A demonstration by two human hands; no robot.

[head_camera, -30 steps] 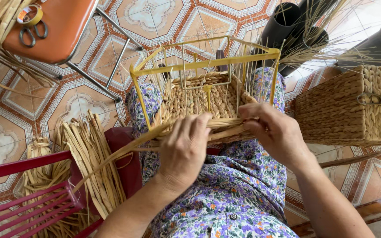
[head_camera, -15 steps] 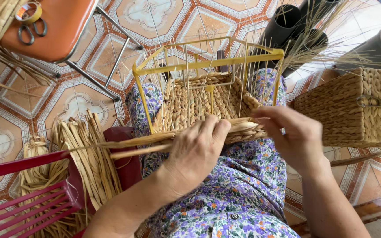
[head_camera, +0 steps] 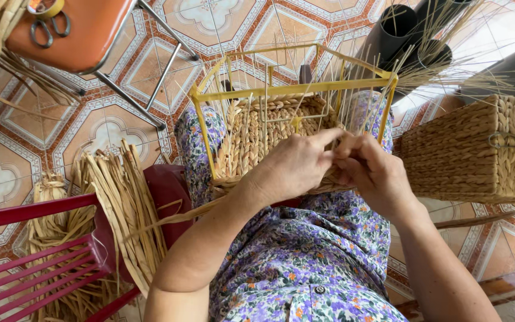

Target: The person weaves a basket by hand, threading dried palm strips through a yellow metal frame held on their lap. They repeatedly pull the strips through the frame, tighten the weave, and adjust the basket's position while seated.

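Rough woven-straw basket on glossy yellow metal frame
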